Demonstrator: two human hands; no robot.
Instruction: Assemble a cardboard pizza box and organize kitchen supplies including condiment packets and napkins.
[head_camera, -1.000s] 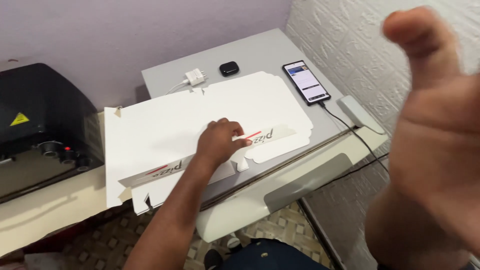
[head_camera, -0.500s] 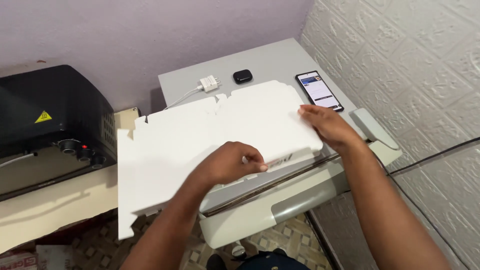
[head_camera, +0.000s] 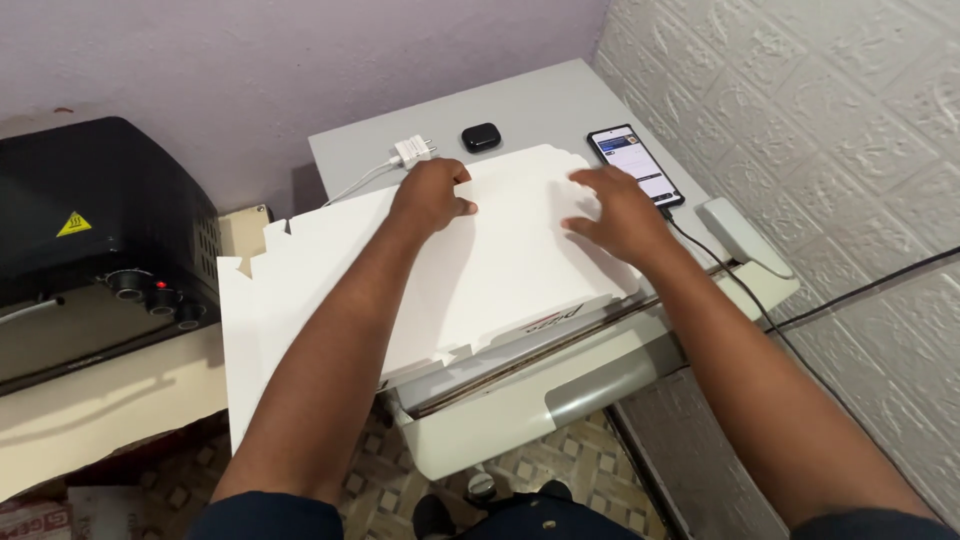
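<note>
The white cardboard sheet (head_camera: 500, 260) is being pressed flat by the left hand (head_camera: 432, 192) and right hand (head_camera: 612, 208), fingers spread, gripping nothing; even pressure is best kept near both far corners.

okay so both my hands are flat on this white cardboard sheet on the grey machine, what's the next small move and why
Probably slide the white cardboard sheet a little away from the phone and square it to the grey machine. The left hand and right hand press its far edge, that edge nearly touches the phone, and its left part overhangs the machine.
</note>
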